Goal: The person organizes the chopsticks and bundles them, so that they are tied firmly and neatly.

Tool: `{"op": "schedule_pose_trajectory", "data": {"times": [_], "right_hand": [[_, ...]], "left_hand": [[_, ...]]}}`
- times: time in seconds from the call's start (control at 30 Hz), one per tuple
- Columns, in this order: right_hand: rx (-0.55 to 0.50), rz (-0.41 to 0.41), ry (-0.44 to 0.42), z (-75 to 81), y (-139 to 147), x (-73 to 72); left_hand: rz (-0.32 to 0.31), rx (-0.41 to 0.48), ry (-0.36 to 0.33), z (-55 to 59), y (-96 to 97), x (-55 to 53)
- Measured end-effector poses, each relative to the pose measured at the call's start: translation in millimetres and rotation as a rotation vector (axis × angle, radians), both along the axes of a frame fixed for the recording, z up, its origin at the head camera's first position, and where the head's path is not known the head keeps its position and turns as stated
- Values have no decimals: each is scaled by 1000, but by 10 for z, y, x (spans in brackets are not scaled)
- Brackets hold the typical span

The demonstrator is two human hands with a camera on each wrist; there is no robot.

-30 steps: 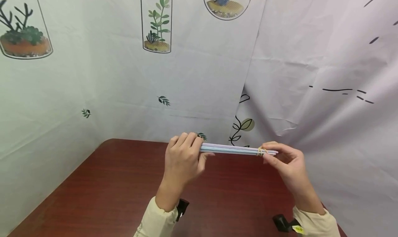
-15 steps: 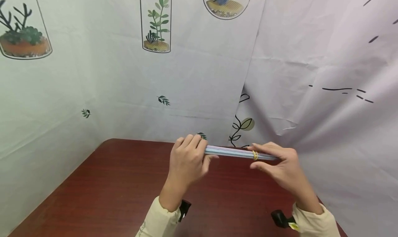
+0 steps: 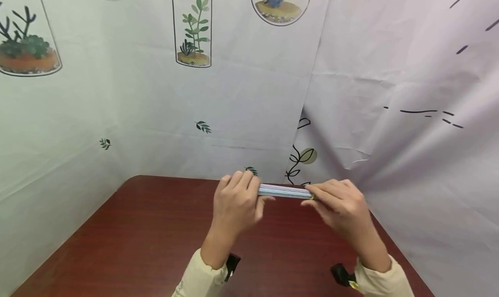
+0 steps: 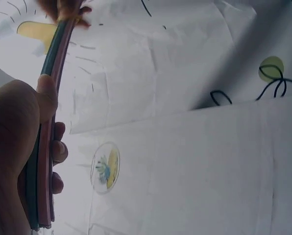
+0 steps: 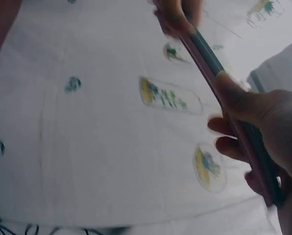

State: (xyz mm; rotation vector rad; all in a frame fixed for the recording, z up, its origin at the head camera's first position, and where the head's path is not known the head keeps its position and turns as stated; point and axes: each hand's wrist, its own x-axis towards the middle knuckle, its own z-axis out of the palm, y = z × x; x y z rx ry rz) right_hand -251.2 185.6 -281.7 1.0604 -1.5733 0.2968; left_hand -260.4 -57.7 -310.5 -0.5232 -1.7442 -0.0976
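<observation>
A bundle of pale lilac and light blue chopsticks (image 3: 283, 191) is held level above the table in the head view. My left hand (image 3: 235, 208) grips one end, with fingers wrapped over the far side and the thumb along the near side. Around the other end curl the fingers and thumb of my right hand (image 3: 345, 206). A yellow rubber band (image 3: 312, 197) shows right at the right fingertips, mostly hidden by them. In the left wrist view the squared ends of the chopsticks (image 4: 44, 186) stick out below my palm. The right wrist view shows the bundle (image 5: 205, 56) slanting between both hands.
A dark red-brown table (image 3: 117, 236) lies under the hands. Behind and beside it hangs a white cloth (image 3: 156, 102) printed with plants in glass jars. Black wrist cameras (image 3: 342, 274) sit at both cream sleeves.
My right hand first pinched the rubber band near the tips, then opened around the bundle. Now it has moved left and closed over the band and the chopsticks' end. The left hand keeps its grip.
</observation>
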Motion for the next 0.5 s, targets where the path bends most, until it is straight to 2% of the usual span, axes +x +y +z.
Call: {"op": "schedule_pose_trajectory", "data": {"times": [0.07,0.2,0.3,0.5], "right_hand": [[-1,21,5,-13,-72,-16],[10,44,-92,-9,-51,-17],[3,60,-143,13,19,0],[43,7,-45,30,5,2]], "left_hand": [[-7,-6,-18,-7,10,2],[-14,3,-53,-10,-12,7],[-15,17,-54,-14,-29,-2],[-6,22,-37,-17,-19,-14]]}}
